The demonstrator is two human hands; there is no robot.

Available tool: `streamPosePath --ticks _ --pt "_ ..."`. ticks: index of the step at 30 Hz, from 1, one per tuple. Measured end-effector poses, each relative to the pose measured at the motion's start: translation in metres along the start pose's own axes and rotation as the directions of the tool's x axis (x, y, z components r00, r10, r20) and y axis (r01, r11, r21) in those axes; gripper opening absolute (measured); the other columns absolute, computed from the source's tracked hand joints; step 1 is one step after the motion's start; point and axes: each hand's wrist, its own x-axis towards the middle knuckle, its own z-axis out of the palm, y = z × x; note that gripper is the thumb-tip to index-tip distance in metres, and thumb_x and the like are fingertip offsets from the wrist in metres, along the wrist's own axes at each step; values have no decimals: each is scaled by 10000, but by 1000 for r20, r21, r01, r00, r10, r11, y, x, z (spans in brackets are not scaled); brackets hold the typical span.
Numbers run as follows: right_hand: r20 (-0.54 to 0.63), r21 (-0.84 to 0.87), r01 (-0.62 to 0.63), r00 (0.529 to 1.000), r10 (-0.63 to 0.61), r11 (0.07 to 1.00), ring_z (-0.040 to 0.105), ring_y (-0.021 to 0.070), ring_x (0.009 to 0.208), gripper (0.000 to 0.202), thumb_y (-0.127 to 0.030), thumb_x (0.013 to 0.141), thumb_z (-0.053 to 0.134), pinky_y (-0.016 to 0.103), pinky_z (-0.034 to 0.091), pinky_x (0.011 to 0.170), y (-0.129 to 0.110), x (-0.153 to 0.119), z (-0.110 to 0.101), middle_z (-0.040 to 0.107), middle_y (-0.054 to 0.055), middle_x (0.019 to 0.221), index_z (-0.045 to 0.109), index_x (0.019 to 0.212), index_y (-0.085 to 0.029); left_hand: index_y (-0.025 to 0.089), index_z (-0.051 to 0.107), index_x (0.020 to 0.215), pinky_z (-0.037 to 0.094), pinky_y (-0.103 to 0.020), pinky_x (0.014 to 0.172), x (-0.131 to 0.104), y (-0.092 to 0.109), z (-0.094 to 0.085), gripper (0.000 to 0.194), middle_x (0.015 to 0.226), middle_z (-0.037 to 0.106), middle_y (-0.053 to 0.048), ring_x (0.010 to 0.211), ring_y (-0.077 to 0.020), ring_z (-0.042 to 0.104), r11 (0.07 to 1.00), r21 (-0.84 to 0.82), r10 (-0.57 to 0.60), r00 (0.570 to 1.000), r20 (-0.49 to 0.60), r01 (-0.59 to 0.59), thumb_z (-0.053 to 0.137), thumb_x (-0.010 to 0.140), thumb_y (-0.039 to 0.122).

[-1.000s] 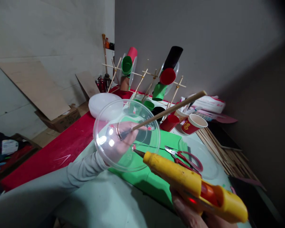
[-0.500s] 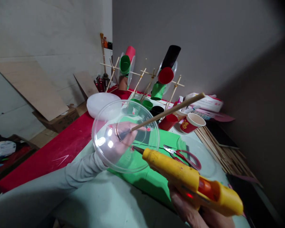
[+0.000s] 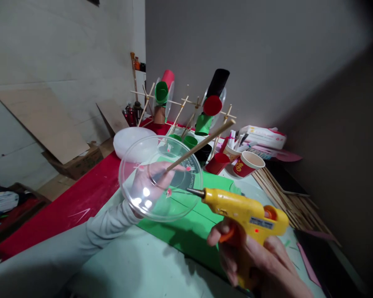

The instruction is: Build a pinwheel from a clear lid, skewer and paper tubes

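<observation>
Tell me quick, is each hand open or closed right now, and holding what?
Left hand: closed, holding up the clear plastic lid and wooden stick.
Right hand: closed around the yellow glue gun.

Marks in my view, but no wording I can read.
I see a gold mark (image 3: 240, 167), perhaps a Chinese character, on the red-and-white paper cup (image 3: 248, 164); small lettering on the clear plastic lid (image 3: 182, 205); a label (image 3: 261, 223) on the yellow glue gun (image 3: 236, 203); and a white label (image 3: 6, 201) on something dark.
</observation>
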Motion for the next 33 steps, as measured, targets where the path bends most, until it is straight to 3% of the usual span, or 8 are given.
streamPosePath --ticks 3,5,9,15,21,26,30,33 --pt "45 80 -33 999 30 996 523 71 459 409 -583 767 769 233 329 488 -3 5 1 729 68 837 726 874 -190 177 798 945 568 -348 646 1 -2 -1 273 845 793 -83 666 -217 686 999 -14 -34 999 8 34 607 880 361" --pt "77 131 -54 996 44 990 520 59 452 382 -560 783 775 216 326 479 -3 6 3 735 65 837 732 883 -194 172 798 955 572 -349 653 1 -3 -2 281 825 790 -86 702 -229 696 999 -12 -32 999 10 32 604 889 363" --pt "96 99 -57 994 47 993 503 56 432 439 -596 789 750 218 317 469 3 8 5 733 84 825 728 881 -167 173 790 968 569 -352 576 -1 0 -1 294 985 809 -109 639 -224 695 996 -11 -83 996 27 83 605 891 388" --pt "141 -43 -64 988 70 997 498 81 476 504 -636 823 693 252 296 515 13 9 -2 700 72 733 718 936 -146 183 806 893 570 -417 992 -1 3 4 216 994 820 -96 1000 -274 749 999 -34 -10 1000 -10 10 616 858 279" --pt "184 -167 -54 979 85 984 460 102 534 547 -662 889 614 267 253 541 12 9 -9 593 23 588 747 983 -140 212 817 977 620 -433 831 -8 -5 6 289 994 815 -90 818 -272 755 996 -23 -84 996 4 84 602 903 391" --pt "127 -214 -23 991 51 976 454 118 536 558 -695 858 615 284 240 533 9 6 -6 575 26 585 737 921 -154 226 818 866 589 -405 949 -5 3 6 205 950 824 -48 934 -261 750 1000 -6 -20 999 -29 20 619 856 276" --pt "-13 -251 -3 1000 0 968 458 128 566 539 -689 806 687 279 307 548 7 0 -1 569 22 625 735 911 -163 227 825 906 560 -311 627 -3 3 2 213 800 808 -29 653 -191 697 998 -55 -13 999 -43 10 636 850 305" --pt "48 -87 -12 999 16 996 445 111 498 515 -666 800 691 269 292 513 1 -1 1 585 27 600 736 896 -162 228 831 939 441 -288 528 -1 -4 -1 229 802 801 -22 528 -136 570 999 -47 -10 997 -81 6 637 862 323"
